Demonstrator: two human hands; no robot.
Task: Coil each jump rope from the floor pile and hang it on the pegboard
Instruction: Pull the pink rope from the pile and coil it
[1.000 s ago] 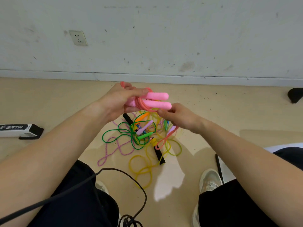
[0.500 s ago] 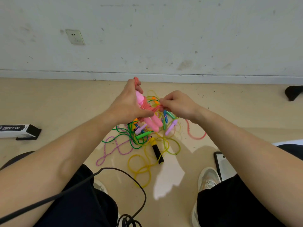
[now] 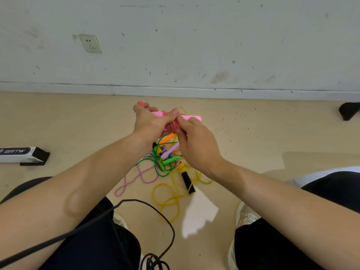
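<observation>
Pink jump rope (image 3: 171,127): clenching its handles (image 3: 192,117) in left grip (image 3: 150,123), pinching wound cord with right grip (image 3: 196,145), above floor pile (image 3: 169,161).

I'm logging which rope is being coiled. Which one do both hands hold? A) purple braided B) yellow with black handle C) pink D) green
C: the left hand and right hand both grip the pink jump rope, while the other colours lie in the floor pile.

Item 1: pink jump rope (image 3: 191,117). Pink handles near horizontal, coral cord wound in tight coils round middle; frame centre, raised off floor.
Item 2: floor pile (image 3: 167,158). Just below; tangled green, yellow, purple-braided ropes, loose coloured handles.
</observation>
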